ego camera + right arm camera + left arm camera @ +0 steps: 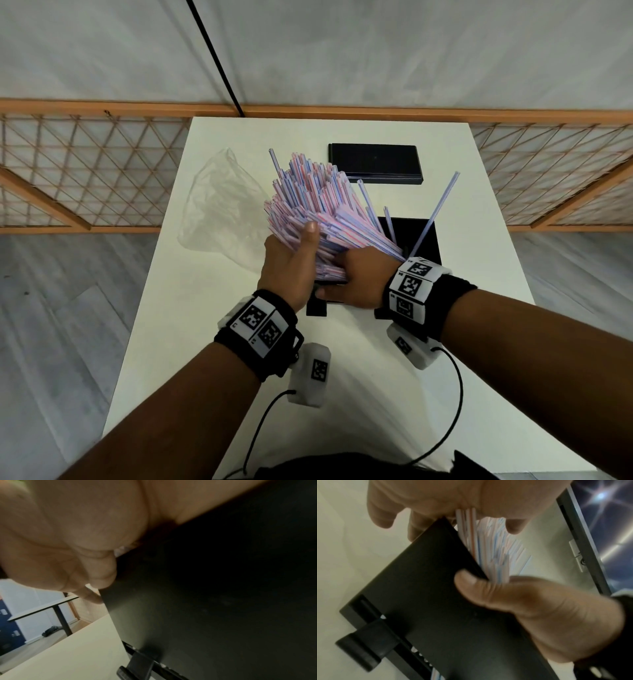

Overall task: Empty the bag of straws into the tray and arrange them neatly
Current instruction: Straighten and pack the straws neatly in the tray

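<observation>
A thick bundle of pink-and-blue striped straws (315, 205) leans up and to the left out of the black tray (424, 240) at the table's middle. My left hand (298, 253) holds the bundle from the left, with its thumb lying up along the straws (488, 545). My right hand (356, 277) grips the bundle's lower end, and its thumb (471, 580) presses on the near wall of the tray (428, 601). A few single straws (442, 209) stick up on the right. The clear plastic bag (222, 205) lies flat to the left.
A black lid (375, 162) lies behind the tray near the far edge of the white table (205, 342). A wooden lattice rail (85, 171) runs behind the table. Wrist-camera cables hang at the near edge.
</observation>
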Available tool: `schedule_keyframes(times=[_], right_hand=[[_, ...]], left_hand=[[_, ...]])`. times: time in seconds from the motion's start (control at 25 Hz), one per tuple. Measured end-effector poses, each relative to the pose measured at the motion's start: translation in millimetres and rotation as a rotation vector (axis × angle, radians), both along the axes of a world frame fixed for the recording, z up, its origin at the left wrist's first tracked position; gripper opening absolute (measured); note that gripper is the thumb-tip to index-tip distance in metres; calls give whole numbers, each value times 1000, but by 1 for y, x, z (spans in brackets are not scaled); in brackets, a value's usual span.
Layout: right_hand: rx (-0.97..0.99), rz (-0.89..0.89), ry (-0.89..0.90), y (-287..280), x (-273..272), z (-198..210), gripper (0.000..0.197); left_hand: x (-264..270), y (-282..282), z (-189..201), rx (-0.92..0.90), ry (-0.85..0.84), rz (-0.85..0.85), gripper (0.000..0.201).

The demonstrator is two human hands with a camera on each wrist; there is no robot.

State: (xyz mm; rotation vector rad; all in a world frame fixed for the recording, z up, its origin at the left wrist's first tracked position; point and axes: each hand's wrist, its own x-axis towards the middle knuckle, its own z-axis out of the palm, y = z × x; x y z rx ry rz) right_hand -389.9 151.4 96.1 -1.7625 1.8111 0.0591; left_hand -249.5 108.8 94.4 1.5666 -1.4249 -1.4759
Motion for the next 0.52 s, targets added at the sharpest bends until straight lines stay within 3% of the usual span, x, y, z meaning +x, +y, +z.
schedule_keyframes(times=[0.04,0.12,0.24,0.32,0.4,0.52], right_hand=[[-34,-3,-30,0,2,1,34],[-62,-8,-68,-1,5,3,32],[-85,10,-18,0,8,-2,48],[-174,5,-70,3,10,-2,56],[-222,-9,-122,7,8,5,56],[-217,6,-106,20,-8,25,45]], left_hand=[[-1,1,-1,-61,-6,3,66],[-3,3,-6,-182,-17,12,77],[-6,5,-14,-240,-84,-63,103],[-5,2,-15,-229,-133,-114,110],[-3,0,-13,-189,-128,-121,100],[0,-3,-13,-145,-130,-44,69]])
